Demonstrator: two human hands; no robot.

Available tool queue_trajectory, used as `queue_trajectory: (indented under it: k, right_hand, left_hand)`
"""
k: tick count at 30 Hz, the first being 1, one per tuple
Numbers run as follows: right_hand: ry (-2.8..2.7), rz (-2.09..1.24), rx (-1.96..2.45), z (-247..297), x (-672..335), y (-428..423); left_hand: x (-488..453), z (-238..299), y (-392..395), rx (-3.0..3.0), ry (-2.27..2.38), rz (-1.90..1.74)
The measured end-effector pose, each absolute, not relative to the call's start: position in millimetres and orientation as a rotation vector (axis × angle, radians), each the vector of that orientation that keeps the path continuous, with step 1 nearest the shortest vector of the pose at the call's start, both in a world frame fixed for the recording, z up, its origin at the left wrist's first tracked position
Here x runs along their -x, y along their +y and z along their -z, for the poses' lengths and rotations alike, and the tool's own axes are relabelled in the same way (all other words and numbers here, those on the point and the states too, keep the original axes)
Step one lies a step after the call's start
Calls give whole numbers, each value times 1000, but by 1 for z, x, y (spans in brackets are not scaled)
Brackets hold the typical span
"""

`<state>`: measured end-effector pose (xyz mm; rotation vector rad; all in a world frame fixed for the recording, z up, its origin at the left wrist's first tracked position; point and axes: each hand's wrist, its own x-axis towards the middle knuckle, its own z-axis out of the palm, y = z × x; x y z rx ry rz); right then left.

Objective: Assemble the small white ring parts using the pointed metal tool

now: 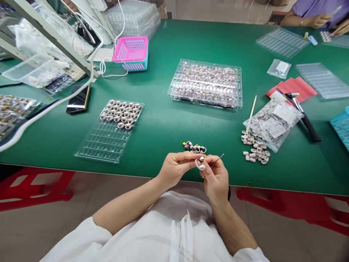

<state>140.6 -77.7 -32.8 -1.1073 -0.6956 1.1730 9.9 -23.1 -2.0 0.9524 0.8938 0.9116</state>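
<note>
My left hand [174, 166] and right hand [218, 179] pinch a white ring-shaped piece [201, 167] at the desk [155, 123] edge, the right also gripping a thin tool [219, 159]. Similar pieces [195, 148] lie just beyond; farther back sits a filled clear tray [205, 85].

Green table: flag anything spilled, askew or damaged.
Nothing looks clearly damaged. The loose beige pieces scattered beside the plastic bag stand out most: they lie in irregular clusters, unlike the rows in the partly filled tray, though that may be deliberate.
</note>
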Motion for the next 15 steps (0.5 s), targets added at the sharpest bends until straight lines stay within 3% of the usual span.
queue_trajectory:
  k: [15]
  right_hand:
    - [-796, -1168, 1159, 27, -146, -82]
  left_hand:
    - [-5, -7, -22, -944, 850, -779]
